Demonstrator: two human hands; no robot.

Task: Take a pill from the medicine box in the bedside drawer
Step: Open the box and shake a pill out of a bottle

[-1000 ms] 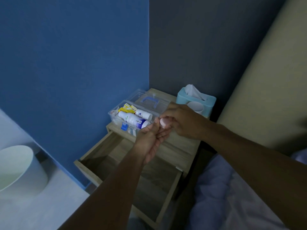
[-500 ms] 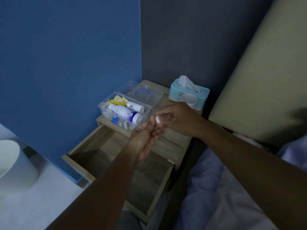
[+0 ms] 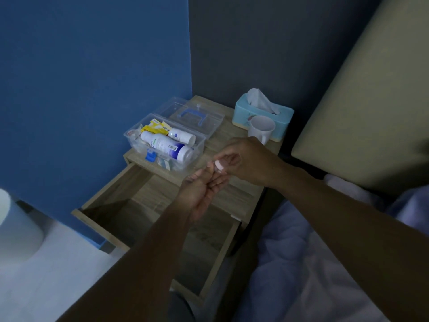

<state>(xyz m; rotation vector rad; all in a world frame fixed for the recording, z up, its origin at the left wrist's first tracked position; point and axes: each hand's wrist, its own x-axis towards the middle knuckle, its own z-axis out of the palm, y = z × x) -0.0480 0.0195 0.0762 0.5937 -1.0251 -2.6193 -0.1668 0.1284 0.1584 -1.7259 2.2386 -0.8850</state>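
A clear plastic medicine box (image 3: 162, 145) stands open on the wooden bedside table (image 3: 234, 194), holding white bottles and yellow packets. Its clear lid (image 3: 192, 117) with a blue handle lies just behind it. The drawer (image 3: 148, 219) below is pulled out and looks bare inside. My right hand (image 3: 246, 161) is closed on a small white pill bottle (image 3: 218, 165), tilted over my left hand. My left hand (image 3: 204, 189) is held palm up with cupped fingers right under the bottle's mouth. No pill can be made out in the palm.
A light blue tissue box (image 3: 264, 115) and a white mug (image 3: 261, 130) stand at the back of the table. A beige headboard (image 3: 362, 101) and pale bedding (image 3: 313, 263) lie to the right. A white round bin (image 3: 16, 231) sits on the floor at left.
The camera view has shifted, so the table sits a little further right in frame. Both hands stay together over the table front, the right one still tilting the bottle at the left palm.
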